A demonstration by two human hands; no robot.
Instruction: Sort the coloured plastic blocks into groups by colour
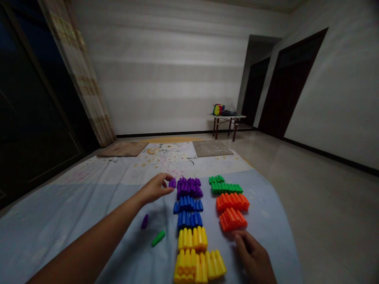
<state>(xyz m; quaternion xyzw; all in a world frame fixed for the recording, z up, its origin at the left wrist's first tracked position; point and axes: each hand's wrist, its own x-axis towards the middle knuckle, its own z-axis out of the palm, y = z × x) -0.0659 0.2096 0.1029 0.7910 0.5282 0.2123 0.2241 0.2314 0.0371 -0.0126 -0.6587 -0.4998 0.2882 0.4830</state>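
At the far end of the rows, my left hand (156,187) pinches a small purple plastic peg (172,183) between thumb and fingers. It is just left of the block of purple pegs (189,187). Blue pegs (189,219) and yellow pegs (192,239) stand in rows nearer to me. On the right are green pegs (226,188) and orange pegs (233,202). My right hand (255,254) rests low on the cloth near the orange pegs, its fingers loosely bent and nothing visible in them. A loose purple peg (145,221) and a loose green peg (158,238) lie beside my left forearm.
The pegs lie on a light blue and floral cloth (118,201). At its far edge lie a brown mat (123,149) and a grey-beige mat (212,148). Beyond, a small table (241,116) bears a colourful bag (218,109) by the wall.
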